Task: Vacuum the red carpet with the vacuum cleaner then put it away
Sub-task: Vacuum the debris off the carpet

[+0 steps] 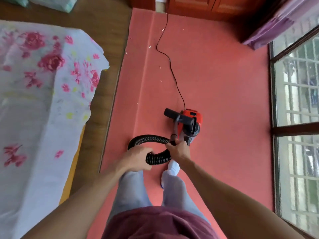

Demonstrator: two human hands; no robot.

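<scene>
A small red and black vacuum cleaner [189, 120] sits on the red carpet [215, 75] just ahead of my feet. Its black ribbed hose [150, 138] curls in a loop to the left of the body. My left hand [138, 157] grips the free end of the hose. My right hand [178, 150] grips the hose where it meets the vacuum's body. A thin black power cord [170, 66] runs from the vacuum up the carpet toward the far wall. Small white scraps [149, 47] lie scattered on the carpet's left part.
A bed with a floral sheet [43, 83] fills the left side, beside a strip of wooden floor [110, 69]. Glass window panels [296, 100] line the right edge. A wooden cabinet [198, 6] and purple curtain [276, 23] stand at the far end.
</scene>
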